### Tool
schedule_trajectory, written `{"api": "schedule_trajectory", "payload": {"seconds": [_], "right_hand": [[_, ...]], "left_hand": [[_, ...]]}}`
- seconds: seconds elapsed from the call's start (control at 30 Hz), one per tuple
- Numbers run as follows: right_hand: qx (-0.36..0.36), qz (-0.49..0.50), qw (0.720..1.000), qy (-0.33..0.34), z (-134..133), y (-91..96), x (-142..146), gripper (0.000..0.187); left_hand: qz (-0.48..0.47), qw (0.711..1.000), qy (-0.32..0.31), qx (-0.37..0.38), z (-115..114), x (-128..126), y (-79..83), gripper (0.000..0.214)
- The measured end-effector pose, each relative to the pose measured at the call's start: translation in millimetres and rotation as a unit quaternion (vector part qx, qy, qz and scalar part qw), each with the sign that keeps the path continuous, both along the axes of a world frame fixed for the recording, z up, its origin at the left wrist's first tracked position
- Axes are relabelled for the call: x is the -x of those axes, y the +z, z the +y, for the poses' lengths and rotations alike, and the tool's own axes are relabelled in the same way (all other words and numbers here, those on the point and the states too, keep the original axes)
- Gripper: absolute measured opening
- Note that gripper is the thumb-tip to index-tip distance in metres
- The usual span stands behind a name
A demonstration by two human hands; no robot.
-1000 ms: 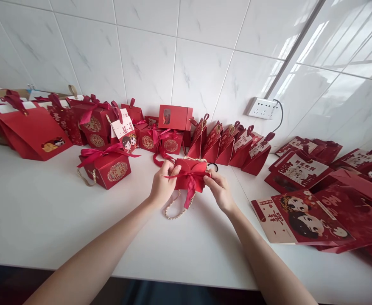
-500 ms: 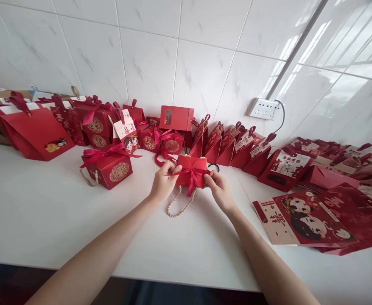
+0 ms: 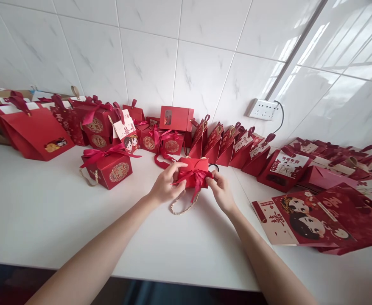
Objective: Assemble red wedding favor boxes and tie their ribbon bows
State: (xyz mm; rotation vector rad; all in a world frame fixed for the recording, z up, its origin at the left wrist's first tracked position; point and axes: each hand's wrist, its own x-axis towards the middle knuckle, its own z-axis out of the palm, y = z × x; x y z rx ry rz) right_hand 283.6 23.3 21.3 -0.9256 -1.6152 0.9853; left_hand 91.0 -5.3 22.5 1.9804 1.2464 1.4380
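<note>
In the middle of the white table sits a small red gift box (image 3: 192,163), tied with a red ribbon bow (image 3: 196,177). A twisted beige cord handle (image 3: 186,211) loops out in front of it. My left hand (image 3: 166,183) grips the box's left side, forefinger along the top and thumb low by the bow's left end. At the bow's right end, my right hand (image 3: 220,188) pinches the ribbon between thumb and fingers, against the box's right edge. Another red box (image 3: 107,167) with a gold emblem and a ribbon bow stands to the left.
Several red gift bags (image 3: 228,146) line up along the tiled wall, with more boxes (image 3: 177,117) behind mine. A large red bag (image 3: 36,131) stands at left. Flat printed bags (image 3: 313,220) lie at right. A power strip (image 3: 264,109) hangs on the wall.
My left hand has shifted from pinching the ribbon's left end to closing round the box's left side. The box has moved slightly right. Another person's hand at the right edge has gone.
</note>
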Motion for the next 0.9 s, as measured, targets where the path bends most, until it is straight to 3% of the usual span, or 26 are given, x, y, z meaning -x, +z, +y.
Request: {"api": "schedule_trajectory", "payload": {"seconds": [0.27, 0.57, 0.67, 0.77, 0.9], "right_hand": [[-0.001, -0.012, 1.0, -0.007, -1.7, 3.2, 1.0, 0.025], [-0.007, -0.006, 1.0, -0.016, 0.0, 0.0, 2.1, 0.019], [-0.015, 0.002, 1.0, -0.015, 0.8, -1.1, 2.5, 0.019], [-0.019, 0.006, 1.0, 0.01, 1.2, -1.9, 2.5, 0.022], [0.005, 0.031, 0.998, 0.047, -1.6, -1.9, 3.4, 0.023]], "left_hand": [[-0.131, 0.989, 0.029, 0.066, 2.3, -8.2, 4.5, 0.027], [-0.079, 0.994, 0.072, 0.028, 0.8, -11.9, 2.5, 0.026], [-0.094, 0.991, 0.091, 0.01, 5.2, -13.2, -2.8, 0.047], [-0.131, 0.987, 0.072, 0.058, 9.5, -13.3, -6.7, 0.078], [-0.187, 0.971, 0.027, 0.147, 10.6, -13.1, -4.1, 0.08]]}}
